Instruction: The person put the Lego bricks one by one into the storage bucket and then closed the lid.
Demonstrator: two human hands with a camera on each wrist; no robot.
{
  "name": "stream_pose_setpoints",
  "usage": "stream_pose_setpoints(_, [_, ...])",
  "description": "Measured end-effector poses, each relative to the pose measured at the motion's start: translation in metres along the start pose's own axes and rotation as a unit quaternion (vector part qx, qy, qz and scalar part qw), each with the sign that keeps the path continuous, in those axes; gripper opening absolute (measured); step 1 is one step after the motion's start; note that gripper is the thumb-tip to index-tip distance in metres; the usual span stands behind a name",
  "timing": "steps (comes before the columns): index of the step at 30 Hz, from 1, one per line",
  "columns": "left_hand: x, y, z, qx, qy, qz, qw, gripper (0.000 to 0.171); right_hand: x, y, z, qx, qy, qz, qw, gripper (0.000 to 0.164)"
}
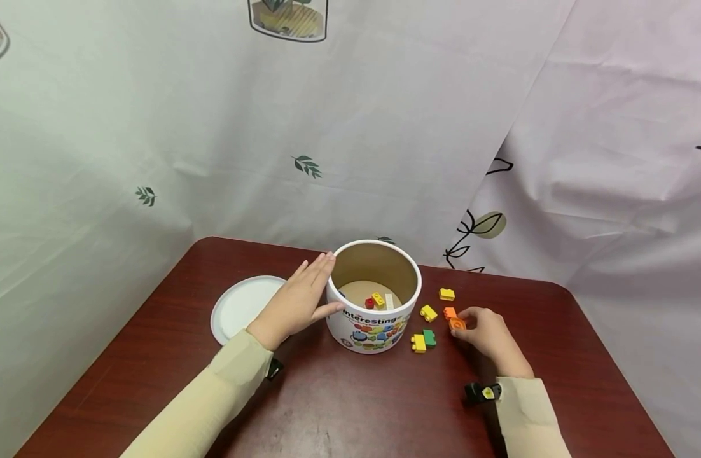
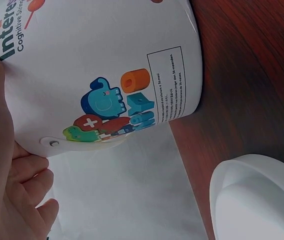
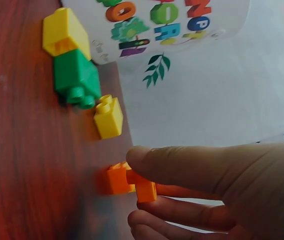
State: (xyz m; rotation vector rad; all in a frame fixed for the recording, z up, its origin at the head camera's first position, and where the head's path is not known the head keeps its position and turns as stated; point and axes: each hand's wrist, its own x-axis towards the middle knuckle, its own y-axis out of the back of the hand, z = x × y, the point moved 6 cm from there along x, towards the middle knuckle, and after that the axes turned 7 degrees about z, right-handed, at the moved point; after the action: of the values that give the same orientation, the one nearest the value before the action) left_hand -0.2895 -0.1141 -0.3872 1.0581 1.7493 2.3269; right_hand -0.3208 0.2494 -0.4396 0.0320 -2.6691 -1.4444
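My right hand [image 1: 490, 334] pinches an orange block [image 3: 145, 190] between thumb and fingers, low over the table. Right behind it sits another orange brick [image 3: 116, 181]. My left hand [image 1: 296, 299] lies against the left side of a white printed bucket [image 1: 367, 327], fingers straight at its rim and thumb touching the label. Inside the bucket are a red brick [image 1: 369, 303], a yellow brick [image 1: 378, 299] and a white piece [image 1: 389, 301]. Between bucket and right hand, a green brick [image 3: 76, 77] adjoins a yellow brick [image 3: 64, 32], with a smaller yellow brick [image 3: 109, 118] beyond.
A white round lid [image 1: 244, 305] lies left of the bucket, partly covered by the left hand. Another yellow brick [image 1: 446, 294] sits near the table's back edge. The dark red table [image 1: 350, 407] backs onto a pale printed curtain [image 1: 385, 127].
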Motion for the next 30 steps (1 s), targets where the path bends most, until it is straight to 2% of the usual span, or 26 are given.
stream_pose_setpoints(16, [0.0,0.0,-0.001,0.002,-0.003,0.005,1.0,0.09,-0.005,0.023,-0.039,0.033,0.062,0.052,0.996,0.039])
stream_pose_setpoints(25, [0.0,0.001,0.001,-0.001,-0.001,0.001,1.0,0.09,-0.005,0.039,-0.067,0.034,0.114,0.09,0.989,0.036])
stream_pose_setpoints(30, [0.0,0.003,0.002,0.0,-0.003,0.002,1.0,0.089,-0.005,0.047,-0.079,0.033,0.124,0.105,0.986,0.035])
